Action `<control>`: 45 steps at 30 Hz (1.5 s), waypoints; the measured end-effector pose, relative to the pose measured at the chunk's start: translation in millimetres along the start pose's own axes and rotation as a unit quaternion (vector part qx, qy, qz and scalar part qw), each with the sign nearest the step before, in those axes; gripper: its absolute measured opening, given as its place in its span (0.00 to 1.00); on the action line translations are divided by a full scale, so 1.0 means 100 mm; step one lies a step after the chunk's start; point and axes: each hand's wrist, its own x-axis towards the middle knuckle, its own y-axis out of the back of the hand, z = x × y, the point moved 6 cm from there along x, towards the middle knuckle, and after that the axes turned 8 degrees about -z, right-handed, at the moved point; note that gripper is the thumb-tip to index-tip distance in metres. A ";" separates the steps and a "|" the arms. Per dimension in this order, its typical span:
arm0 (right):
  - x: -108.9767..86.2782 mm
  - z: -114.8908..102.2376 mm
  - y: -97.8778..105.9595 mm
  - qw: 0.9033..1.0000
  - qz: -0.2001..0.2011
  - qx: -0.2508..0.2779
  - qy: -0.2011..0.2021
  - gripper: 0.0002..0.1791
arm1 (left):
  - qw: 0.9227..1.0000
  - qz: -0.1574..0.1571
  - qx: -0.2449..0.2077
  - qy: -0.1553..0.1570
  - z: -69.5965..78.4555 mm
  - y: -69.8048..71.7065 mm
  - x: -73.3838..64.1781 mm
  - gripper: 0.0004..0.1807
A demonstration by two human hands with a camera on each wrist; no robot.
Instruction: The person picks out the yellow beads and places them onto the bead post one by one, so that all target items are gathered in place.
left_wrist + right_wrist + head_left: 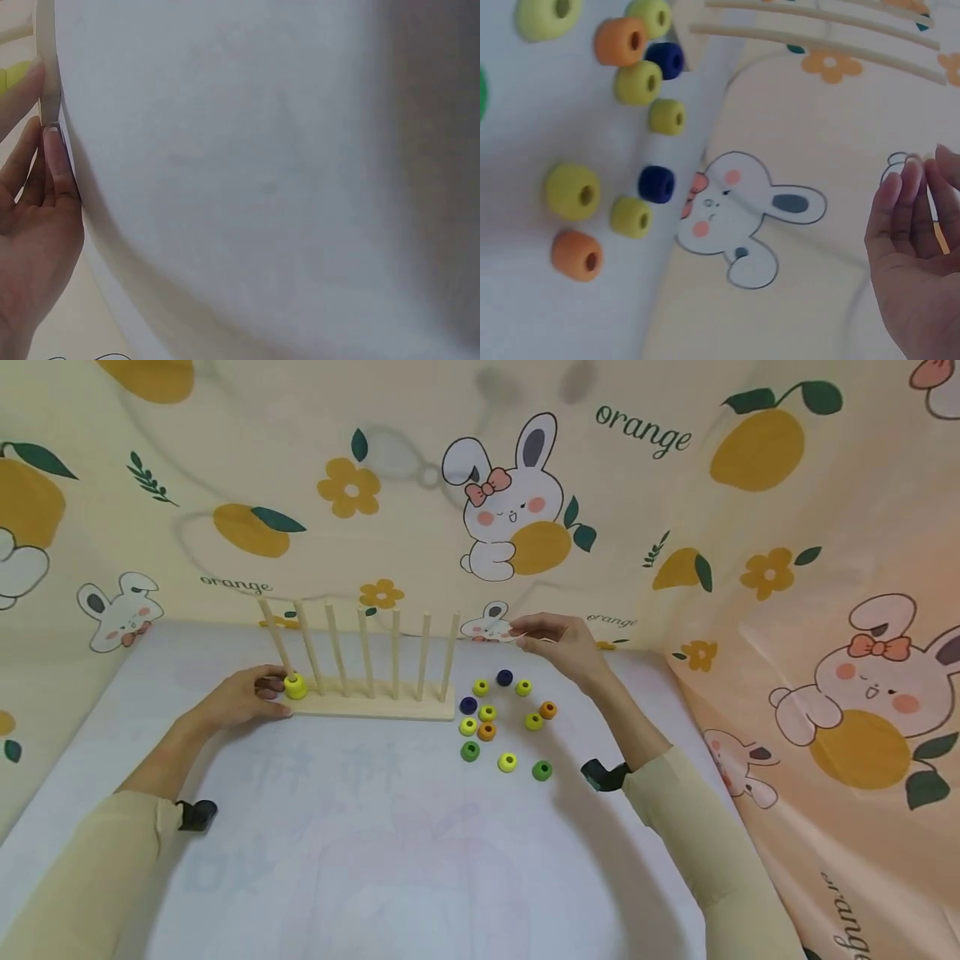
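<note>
My left hand (243,697) grips the left end of a pale wooden peg rack (375,706), thumb along the front of its base. In the left wrist view, the thumb and fingers lie at the base's end. On the leftmost peg, at the bottom, sits what looks like a stack of yellow beads (296,687). My right hand (562,647) is raised to the right of the rack, beyond the loose beads. Its fingertips and thumb come together; whether anything small is between them cannot be made out.
Right of the rack lie loose beads: yellow (507,762), green (542,770), orange (487,731) and dark blue (505,677). They rest on a white tabletop (375,860). A patterned cloth (420,527) hangs behind the table and along its right side.
</note>
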 end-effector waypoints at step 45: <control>-0.91 1.43 -0.28 0.994 0.076 0.039 -0.075 0.15 | 1.000 0.005 0.001 0.002 0.02 -0.02 0.00 0.46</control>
